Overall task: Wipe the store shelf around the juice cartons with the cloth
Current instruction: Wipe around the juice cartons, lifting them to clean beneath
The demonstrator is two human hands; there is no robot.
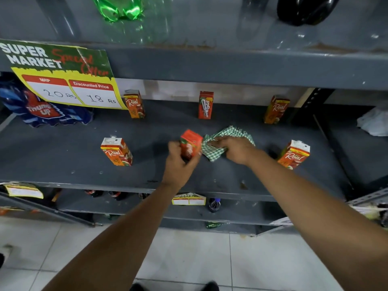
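Note:
My left hand (178, 162) grips an orange juice carton (190, 143) and tilts it up off the dark grey shelf (63, 160) at the middle. Right beside it, my right hand (235, 149) presses a green-and-white checked cloth (228, 135) flat on the shelf, touching the carton's right side. Other cartons stand upright: front left (116, 152), front right (294, 154), and three at the back, left (134, 104), middle (206, 105) and right (276, 110).
A yellow price sign (69, 80) hangs from the upper shelf at left, over blue Thums Up bottles (42, 110). Green and dark bottles stand on the upper shelf. A white crumpled bag (373, 121) lies at far right. Bottles sit on the lower shelf, above a tiled floor.

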